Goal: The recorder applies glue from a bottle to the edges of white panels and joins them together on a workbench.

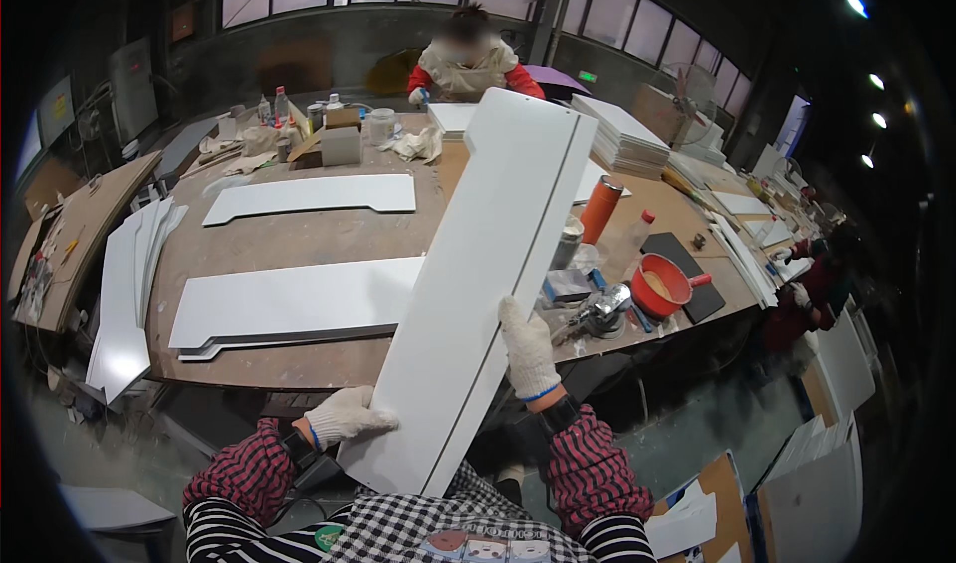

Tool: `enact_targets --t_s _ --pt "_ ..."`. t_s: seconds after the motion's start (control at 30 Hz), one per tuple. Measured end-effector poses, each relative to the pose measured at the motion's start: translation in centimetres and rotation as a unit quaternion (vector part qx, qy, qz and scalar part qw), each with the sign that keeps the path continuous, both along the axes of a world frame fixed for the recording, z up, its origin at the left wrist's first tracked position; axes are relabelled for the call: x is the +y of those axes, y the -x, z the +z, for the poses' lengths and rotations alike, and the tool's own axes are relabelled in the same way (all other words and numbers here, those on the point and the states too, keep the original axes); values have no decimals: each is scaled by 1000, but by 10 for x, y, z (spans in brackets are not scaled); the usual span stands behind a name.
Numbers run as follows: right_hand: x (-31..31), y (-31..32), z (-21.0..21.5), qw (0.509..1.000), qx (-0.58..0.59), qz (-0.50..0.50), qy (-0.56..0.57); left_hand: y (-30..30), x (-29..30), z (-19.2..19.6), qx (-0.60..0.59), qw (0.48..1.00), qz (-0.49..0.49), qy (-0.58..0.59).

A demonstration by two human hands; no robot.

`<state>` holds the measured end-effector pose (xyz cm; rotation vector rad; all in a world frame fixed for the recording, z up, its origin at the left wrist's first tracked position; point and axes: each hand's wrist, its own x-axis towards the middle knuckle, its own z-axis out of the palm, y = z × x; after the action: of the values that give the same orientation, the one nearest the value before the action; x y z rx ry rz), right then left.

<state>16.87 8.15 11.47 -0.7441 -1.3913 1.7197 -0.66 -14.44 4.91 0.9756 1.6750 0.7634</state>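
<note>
A long white panel [488, 244] with a dark groove along its right side is held up at a slant in front of me. My left hand [347, 417], in a white knit glove, grips its left edge near the lower end. Higher up, my right hand [528, 352], gloved alike, is closed on the right edge, fingers partly hidden. Behind the held panel, a stack of similar white panels [289, 299] lies on the table [299, 372], its right end covered from view. Another notched white panel [314, 197] rests farther back.
Right of the panel stand an orange cylinder [601, 210], a red pan [661, 284] and a metal power tool [600, 309]. White panels [127, 299] overhang the left table edge. Across the table a person [464, 65] works near stacked white boards [627, 137]; another person [812, 289] is at right.
</note>
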Motion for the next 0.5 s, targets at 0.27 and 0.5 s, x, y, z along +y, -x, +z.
enact_targets --t_s 0.27,0.5 --pt "-40 41 -42 971 -102 214 3 7 -37 -11 13 957 278 -88" --pt "-85 48 -79 922 -145 352 72 30 -49 -5 82 941 324 -63"
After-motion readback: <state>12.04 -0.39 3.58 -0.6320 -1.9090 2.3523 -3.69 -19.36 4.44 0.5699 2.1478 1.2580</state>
